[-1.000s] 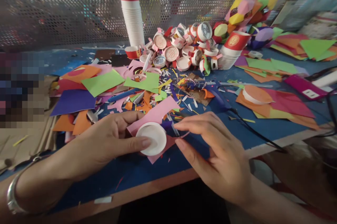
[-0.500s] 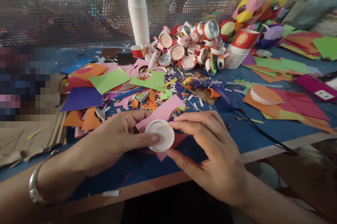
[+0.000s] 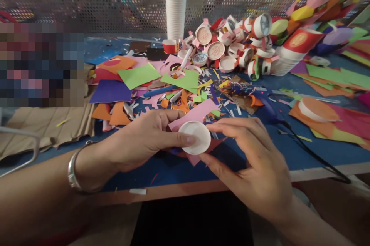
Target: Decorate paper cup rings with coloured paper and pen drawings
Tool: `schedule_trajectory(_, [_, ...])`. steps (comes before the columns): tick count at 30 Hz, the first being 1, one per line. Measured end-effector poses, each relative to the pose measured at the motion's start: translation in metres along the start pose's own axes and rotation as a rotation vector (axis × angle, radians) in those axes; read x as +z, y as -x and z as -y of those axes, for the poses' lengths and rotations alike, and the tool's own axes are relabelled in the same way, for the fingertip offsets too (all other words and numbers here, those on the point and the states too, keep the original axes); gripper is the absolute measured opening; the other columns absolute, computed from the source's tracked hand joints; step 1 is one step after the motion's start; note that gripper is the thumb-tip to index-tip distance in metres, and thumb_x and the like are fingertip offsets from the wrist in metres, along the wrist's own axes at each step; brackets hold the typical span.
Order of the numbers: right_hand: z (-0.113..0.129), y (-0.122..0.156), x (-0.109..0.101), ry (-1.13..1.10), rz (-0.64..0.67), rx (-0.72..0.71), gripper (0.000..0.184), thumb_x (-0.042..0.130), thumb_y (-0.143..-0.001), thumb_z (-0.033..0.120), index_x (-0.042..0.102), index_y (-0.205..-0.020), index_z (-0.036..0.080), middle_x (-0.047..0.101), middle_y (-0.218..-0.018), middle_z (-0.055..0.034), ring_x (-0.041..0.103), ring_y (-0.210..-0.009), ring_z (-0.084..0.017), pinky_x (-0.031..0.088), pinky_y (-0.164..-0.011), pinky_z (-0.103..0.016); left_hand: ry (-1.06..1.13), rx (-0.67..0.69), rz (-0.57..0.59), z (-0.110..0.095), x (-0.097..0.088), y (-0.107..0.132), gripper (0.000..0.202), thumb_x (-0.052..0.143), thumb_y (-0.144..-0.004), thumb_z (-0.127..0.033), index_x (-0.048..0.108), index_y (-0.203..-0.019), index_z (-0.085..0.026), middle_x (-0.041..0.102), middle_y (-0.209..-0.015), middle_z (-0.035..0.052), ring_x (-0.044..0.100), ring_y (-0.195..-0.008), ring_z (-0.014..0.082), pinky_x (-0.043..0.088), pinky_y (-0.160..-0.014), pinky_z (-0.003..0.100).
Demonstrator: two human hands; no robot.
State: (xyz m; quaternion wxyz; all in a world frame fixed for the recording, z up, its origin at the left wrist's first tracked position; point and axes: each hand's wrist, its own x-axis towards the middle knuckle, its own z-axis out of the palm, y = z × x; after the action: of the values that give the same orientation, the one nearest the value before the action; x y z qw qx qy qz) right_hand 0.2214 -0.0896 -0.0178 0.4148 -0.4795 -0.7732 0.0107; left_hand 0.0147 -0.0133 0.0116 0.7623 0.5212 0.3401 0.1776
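Note:
My left hand (image 3: 144,140) pinches a white cup bottom (image 3: 195,137) against a pink paper sheet (image 3: 196,112), thumb pressed on the disc's face. My right hand (image 3: 254,161) holds the same disc and paper from the right, index finger along its top edge and thumb under it. Both hover just above the blue table (image 3: 318,146) near its front edge.
Coloured paper sheets and scraps (image 3: 138,76) litter the table. A pile of cut cup bottoms (image 3: 228,47) and a tall cup stack (image 3: 175,5) stand at the back by a perforated metal wall. A black cable (image 3: 315,155) runs at the right. An orange-covered disc (image 3: 316,109) lies right.
My right hand moved in from beside the disc and took hold of its right side. The view shifted, so everything sits further right in frame.

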Motion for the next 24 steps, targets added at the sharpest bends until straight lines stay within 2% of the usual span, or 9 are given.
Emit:
schedule_trajectory(6, [0.0, 0.001, 0.0, -0.013, -0.015, 0.01, 0.03, 0.077, -0.089, 0.028, 0.069, -0.113, 0.011, 0.071, -0.109, -0.0123, 0.065, -0.108, -0.024, 0.049, -0.1, -0.038, -0.011, -0.006, -0.01, 0.0, -0.001, 0.001, 0.012, 0.077, -0.089, -0.024, 0.071, -0.097, -0.018, 0.078, -0.085, 0.0022, 0.072, -0.084, 0.0141, 0.056, -0.081, 0.021])
schedule_trajectory(14, [-0.005, 0.003, -0.004, -0.116, -0.069, 0.13, 0.025, 0.075, -0.089, 0.021, 0.066, -0.112, 0.018, 0.069, -0.112, -0.0099, 0.065, -0.11, -0.023, 0.052, -0.1, -0.04, -0.029, -0.033, -0.021, -0.007, -0.004, 0.0, 0.024, 0.079, -0.088, -0.031, 0.075, -0.111, -0.024, 0.08, -0.101, 0.0018, 0.073, -0.087, 0.0149, 0.058, -0.082, 0.021])
schedule_trajectory(17, [-0.008, 0.003, -0.005, -0.175, -0.065, 0.183, 0.023, 0.072, -0.091, 0.017, 0.066, -0.113, 0.018, 0.07, -0.111, -0.0079, 0.066, -0.108, -0.021, 0.053, -0.098, -0.037, -0.03, -0.038, -0.048, -0.007, -0.006, 0.0, 0.03, 0.081, -0.086, -0.03, 0.073, -0.115, -0.026, 0.08, -0.102, 0.0015, 0.074, -0.089, 0.0157, 0.058, -0.084, 0.023])
schedule_trajectory(21, [-0.01, 0.004, -0.005, -0.26, -0.047, 0.254, 0.02, 0.068, -0.093, 0.014, 0.066, -0.112, 0.019, 0.072, -0.104, -0.0037, 0.07, -0.094, -0.016, 0.057, -0.088, -0.03, -0.096, -0.027, -0.076, -0.007, -0.008, 0.0, 0.03, 0.081, -0.086, -0.031, 0.072, -0.113, -0.023, 0.08, -0.101, 0.0026, 0.074, -0.088, 0.0151, 0.059, -0.084, 0.022])
schedule_trajectory(24, [-0.01, 0.004, -0.006, -0.282, -0.035, 0.278, 0.019, 0.067, -0.093, 0.014, 0.067, -0.112, 0.019, 0.073, -0.099, -0.0019, 0.07, -0.087, -0.014, 0.058, -0.083, -0.026, -0.138, -0.029, -0.103, -0.008, -0.009, -0.001, 0.042, 0.082, -0.086, -0.028, 0.066, -0.125, -0.026, 0.08, -0.105, 0.0021, 0.076, -0.091, 0.016, 0.06, -0.082, 0.021])
